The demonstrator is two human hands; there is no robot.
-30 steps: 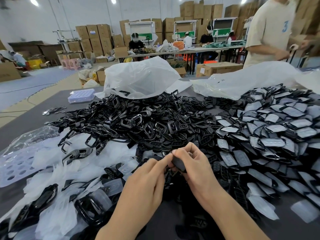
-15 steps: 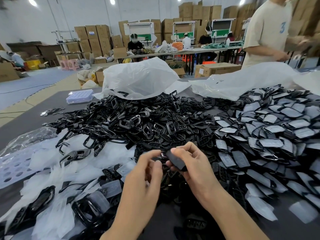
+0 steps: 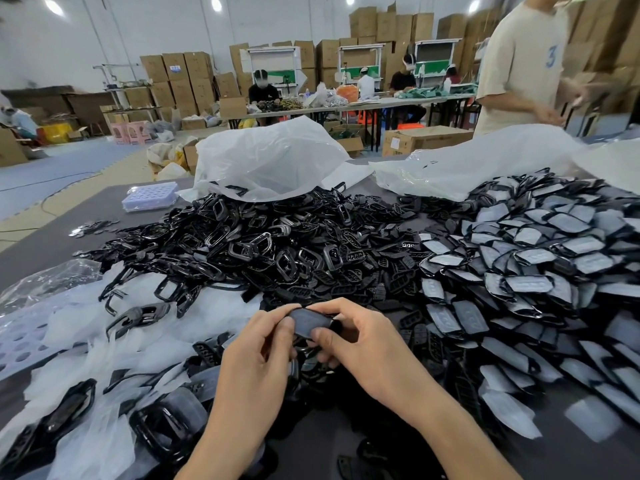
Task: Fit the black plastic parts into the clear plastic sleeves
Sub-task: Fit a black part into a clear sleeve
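A black plastic part [image 3: 308, 323] is held just above the table between both hands. My left hand [image 3: 258, 351] pinches its left end with thumb and forefinger. My right hand [image 3: 360, 344] pinches its right side, fingers curled over the top and thumb underneath. The part's face looks greyish and glossy; I cannot tell whether a clear sleeve covers it. A big heap of bare black parts [image 3: 263, 251] lies behind the hands. Sleeved parts [image 3: 540, 268] are piled on the right. Loose clear sleeves [image 3: 104, 344] are spread on the left, mixed with a few black frames.
Two large white plastic bags [image 3: 270, 161] lie at the far edge of the dark table [image 3: 363, 445]. A pale perforated tray [image 3: 149, 197] sits at the back left. A person in a beige shirt [image 3: 523, 64] stands at the far right. Other workers sit at distant tables.
The hands have closed together again on the black part. It has turned from edge-on in my right fingers to flat, face towards me, with my left hand back on its left end.
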